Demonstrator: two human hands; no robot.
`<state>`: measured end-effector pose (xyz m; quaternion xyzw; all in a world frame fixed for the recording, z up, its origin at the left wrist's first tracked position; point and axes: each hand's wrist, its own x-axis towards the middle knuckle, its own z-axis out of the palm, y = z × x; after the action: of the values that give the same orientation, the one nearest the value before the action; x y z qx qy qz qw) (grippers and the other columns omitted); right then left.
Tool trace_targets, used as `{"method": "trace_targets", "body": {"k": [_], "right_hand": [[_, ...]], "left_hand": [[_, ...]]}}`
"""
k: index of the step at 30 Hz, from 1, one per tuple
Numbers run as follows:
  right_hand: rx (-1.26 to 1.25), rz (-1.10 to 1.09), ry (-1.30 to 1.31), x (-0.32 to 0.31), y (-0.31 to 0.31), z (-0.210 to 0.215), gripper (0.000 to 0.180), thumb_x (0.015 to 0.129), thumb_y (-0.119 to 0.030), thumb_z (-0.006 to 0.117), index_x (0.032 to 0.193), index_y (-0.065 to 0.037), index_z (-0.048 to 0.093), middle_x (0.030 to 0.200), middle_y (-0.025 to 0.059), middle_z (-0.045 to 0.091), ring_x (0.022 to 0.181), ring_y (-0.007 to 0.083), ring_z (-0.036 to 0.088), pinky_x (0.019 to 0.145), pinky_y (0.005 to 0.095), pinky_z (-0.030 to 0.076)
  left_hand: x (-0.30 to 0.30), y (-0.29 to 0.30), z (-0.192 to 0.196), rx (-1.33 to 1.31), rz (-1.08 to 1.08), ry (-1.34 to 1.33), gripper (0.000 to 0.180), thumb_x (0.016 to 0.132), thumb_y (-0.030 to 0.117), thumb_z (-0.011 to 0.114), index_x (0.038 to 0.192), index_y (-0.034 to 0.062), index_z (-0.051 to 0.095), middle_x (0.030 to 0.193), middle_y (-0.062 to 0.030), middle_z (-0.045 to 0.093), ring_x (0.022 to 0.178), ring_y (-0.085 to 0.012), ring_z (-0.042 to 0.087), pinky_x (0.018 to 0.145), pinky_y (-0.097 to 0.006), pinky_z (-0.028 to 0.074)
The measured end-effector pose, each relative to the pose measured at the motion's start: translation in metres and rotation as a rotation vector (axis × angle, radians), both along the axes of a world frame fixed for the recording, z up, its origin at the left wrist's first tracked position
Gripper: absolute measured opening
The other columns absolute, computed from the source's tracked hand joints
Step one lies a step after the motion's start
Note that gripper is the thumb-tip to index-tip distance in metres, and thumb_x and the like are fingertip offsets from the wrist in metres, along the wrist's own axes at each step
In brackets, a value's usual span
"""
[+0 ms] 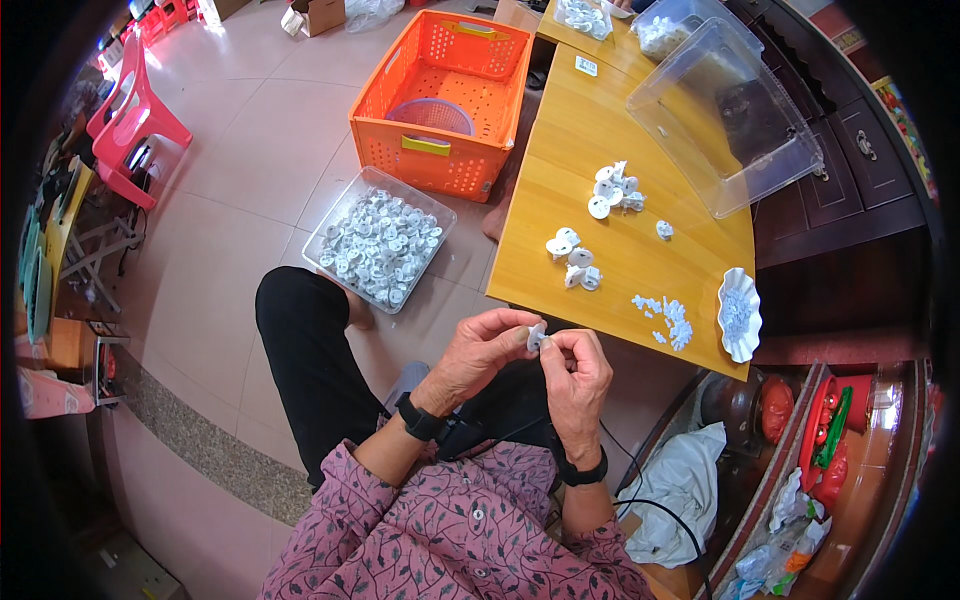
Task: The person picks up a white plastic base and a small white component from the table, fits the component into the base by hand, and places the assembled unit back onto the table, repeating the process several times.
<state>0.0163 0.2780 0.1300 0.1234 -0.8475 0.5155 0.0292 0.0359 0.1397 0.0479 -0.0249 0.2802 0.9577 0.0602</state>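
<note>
Sitting at the far left edge of the frame: pink plastic chairs [135, 120], stacked on the pale tiled floor [230, 200]. Lying a little right of them, left of centre: a clear rectangular tub [379, 240], brimming with small white plastic parts. Standing just above it, near the top centre: an orange perforated crate [445, 95], holding a purple basket [432, 115] inside. Stretching down the frame below the tub: a leg in dark trousers [310, 350].

Meeting at the lower centre, over the lap: both hands. Pinching from the left side: the left hand [480, 350], fingers curled, thumb and forefinger gripping a small white plastic piece [537, 337]. Closing on the same piece from the right: the right hand [578, 375], fingertips pressing against it, touching the left hand's fingertips. Hanging just below the near edge of the wooden table [570, 190], not resting on it: the white piece itself. Wearing a dark band on each wrist, with patterned pink sleeves [440, 530] below.

Lying on the table, right of centre: loose white round parts [600, 215] in small clusters, then a scatter of tiny white bits [668, 318]. Sitting at the table's right corner: a white scalloped dish [739, 313]. Tilting at the upper right: an empty clear bin [730, 115].
</note>
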Motion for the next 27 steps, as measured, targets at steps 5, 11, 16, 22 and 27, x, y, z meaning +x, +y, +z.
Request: {"method": "trace_targets", "body": {"k": [5, 11, 16, 22, 27], "right_hand": [[0.014, 0.012, 0.006, 0.000, 0.000, 0.002, 0.010, 0.087, -0.003, 0.067, 0.082, 0.001, 0.060, 0.080, 0.0054, 0.057, 0.061, 0.0092, 0.054, 0.054, 0.0242, 0.045], [0.021, 0.017, 0.014, -0.002, -0.002, 0.002, 0.011, 0.087, -0.004, 0.068, 0.082, 0.001, 0.060, 0.079, 0.0052, 0.056, 0.061, 0.0094, 0.053, 0.054, 0.0246, 0.044], [0.050, 0.021, 0.007, -0.004, 0.000, 0.000, 0.010, 0.087, -0.003, 0.068, 0.083, 0.002, 0.060, 0.079, 0.0057, 0.055, 0.060, 0.0101, 0.053, 0.054, 0.0248, 0.044], [0.073, 0.076, -0.015, -0.005, -0.002, 0.003, 0.011, 0.088, -0.004, 0.068, 0.083, 0.002, 0.060, 0.080, 0.0064, 0.057, 0.062, 0.0108, 0.057, 0.055, 0.0255, 0.046], [-0.014, 0.025, -0.084, -0.002, 0.000, -0.009, 0.010, 0.090, -0.006, 0.066, 0.090, 0.002, 0.060, 0.082, 0.0076, 0.062, 0.066, 0.0118, 0.061, 0.059, 0.0255, 0.050]], "left_hand": [[0.000, 0.001, 0.001, -0.028, -0.004, 0.009, 0.023, 0.096, 0.012, 0.063, 0.117, 0.0019, 0.064, 0.115, -0.0110, 0.066, 0.105, -0.0180, 0.063, 0.090, -0.035, 0.053], [0.000, -0.001, 0.001, -0.081, 0.003, 0.022, 0.023, 0.095, 0.011, 0.063, 0.115, 0.0015, 0.065, 0.115, -0.0103, 0.066, 0.104, -0.0177, 0.063, 0.090, -0.034, 0.054], [-0.001, -0.003, 0.003, -0.120, -0.011, 0.045, 0.022, 0.094, 0.011, 0.064, 0.114, 0.0009, 0.066, 0.114, -0.0096, 0.066, 0.103, -0.0173, 0.064, 0.089, -0.033, 0.054], [0.000, -0.005, -0.001, -0.129, -0.010, 0.038, 0.023, 0.094, 0.011, 0.064, 0.114, 0.0005, 0.065, 0.114, -0.0099, 0.066, 0.102, -0.0171, 0.064, 0.088, -0.033, 0.054], [-0.001, -0.002, -0.002, -0.046, -0.009, 0.003, 0.024, 0.095, 0.012, 0.063, 0.116, -0.0008, 0.064, 0.112, -0.0103, 0.067, 0.100, -0.0170, 0.064, 0.086, -0.032, 0.055]]}}
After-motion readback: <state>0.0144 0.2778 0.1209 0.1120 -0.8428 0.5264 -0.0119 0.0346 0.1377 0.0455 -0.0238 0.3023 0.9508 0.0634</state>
